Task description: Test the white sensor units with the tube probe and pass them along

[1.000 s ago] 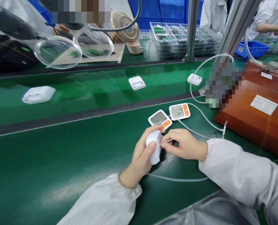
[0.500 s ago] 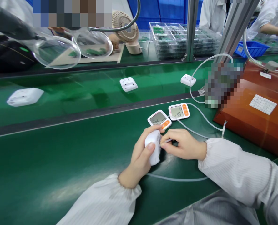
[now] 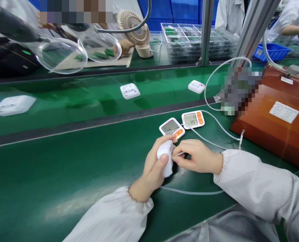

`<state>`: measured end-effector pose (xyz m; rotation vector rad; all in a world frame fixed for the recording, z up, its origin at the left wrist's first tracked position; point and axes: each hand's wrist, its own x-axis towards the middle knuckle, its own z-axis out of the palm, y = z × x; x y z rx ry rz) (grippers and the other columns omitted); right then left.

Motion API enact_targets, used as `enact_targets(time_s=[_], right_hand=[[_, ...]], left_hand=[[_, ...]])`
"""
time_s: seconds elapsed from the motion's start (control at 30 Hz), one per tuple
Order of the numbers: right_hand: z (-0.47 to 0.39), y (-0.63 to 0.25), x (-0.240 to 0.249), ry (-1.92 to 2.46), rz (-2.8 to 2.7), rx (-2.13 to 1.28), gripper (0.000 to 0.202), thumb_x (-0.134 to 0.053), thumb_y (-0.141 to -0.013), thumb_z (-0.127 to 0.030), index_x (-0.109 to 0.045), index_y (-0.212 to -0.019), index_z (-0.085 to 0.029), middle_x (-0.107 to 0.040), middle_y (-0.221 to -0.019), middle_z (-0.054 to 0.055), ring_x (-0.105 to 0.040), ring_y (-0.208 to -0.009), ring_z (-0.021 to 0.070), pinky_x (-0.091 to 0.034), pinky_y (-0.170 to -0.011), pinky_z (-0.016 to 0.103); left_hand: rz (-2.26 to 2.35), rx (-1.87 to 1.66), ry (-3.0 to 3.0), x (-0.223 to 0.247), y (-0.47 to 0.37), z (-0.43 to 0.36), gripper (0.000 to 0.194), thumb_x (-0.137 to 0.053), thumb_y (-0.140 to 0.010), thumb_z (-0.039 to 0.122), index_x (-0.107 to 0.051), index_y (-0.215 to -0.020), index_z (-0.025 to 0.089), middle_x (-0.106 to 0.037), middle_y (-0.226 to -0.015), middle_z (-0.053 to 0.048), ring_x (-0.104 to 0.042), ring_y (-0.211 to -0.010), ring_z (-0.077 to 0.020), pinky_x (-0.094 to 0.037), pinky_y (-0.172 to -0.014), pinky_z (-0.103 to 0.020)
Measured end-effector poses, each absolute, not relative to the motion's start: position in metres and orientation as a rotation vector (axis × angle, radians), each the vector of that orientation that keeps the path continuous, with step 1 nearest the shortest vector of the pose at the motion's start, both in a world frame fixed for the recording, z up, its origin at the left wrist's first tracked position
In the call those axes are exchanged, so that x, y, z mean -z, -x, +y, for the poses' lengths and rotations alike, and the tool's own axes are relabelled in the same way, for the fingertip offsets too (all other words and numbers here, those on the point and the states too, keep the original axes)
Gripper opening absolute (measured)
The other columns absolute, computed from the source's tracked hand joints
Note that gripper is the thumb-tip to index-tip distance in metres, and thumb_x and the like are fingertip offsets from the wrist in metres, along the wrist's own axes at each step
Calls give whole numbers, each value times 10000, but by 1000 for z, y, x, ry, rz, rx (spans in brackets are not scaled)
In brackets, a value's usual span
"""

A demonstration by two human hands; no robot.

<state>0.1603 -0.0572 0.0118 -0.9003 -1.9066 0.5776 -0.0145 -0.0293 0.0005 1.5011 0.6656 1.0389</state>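
Note:
A white blood pressure monitor (image 3: 167, 168) is gripped on its edge by my left hand (image 3: 151, 168), thumb on the near face. Its screen side is turned from view. My right hand (image 3: 196, 155) pinches a thin white air tube (image 3: 180, 153) against the monitor's right side; whether the tip is inside a port is hidden by the fingers. Just beyond my hands lie two similar monitors with orange buttons, the left monitor (image 3: 171, 126) partly behind my left fingers and the right monitor (image 3: 190, 120) showing digits. Both have tubes beside them.
A green conveyor belt (image 3: 88, 97) beyond the bench carries several white units, among them one white unit (image 3: 130, 91) in the middle. An orange-brown box (image 3: 262, 124) with tubing stands right. Farther back are a small fan (image 3: 135, 28), clear compartment trays (image 3: 182, 43) and co-workers.
The white units on the belt have slid left. My hands have barely shifted, still holding the monitor and the tube together. A person's hand behind the belt has moved.

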Motion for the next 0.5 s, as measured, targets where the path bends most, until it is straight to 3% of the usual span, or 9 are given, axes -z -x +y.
enact_targets(time_s=[0.17,0.33,0.5], right_hand=[[-60,-157,-11,976,-1959,-425,145,-517,-931,-203,-584,-804,-190,-642,-732,14,-579,-693,144,-480,-687,269],[-60,-157,-15,956,-1899,-436,136,-523,-929,-228,-584,-812,-196,-650,-741,14,-593,-710,149,-498,-708,279],[-60,-158,-17,951,-1873,-373,133,-532,-923,-228,-586,-804,-203,-657,-743,17,-592,-719,158,-480,-699,296]], left_hand=[[692,-1027,-1592,0,16,-29,507,-528,-915,558,-566,-1280,207,-632,-1079,-89,-596,-813,-205,-477,-680,-315],[709,-1048,-1493,-1,16,-31,514,-552,-899,562,-588,-1261,199,-623,-1130,-106,-611,-917,-240,-501,-794,-353],[714,-1071,-1457,-3,15,-31,535,-582,-876,576,-602,-1240,185,-648,-1003,-94,-610,-839,-224,-493,-702,-317]])
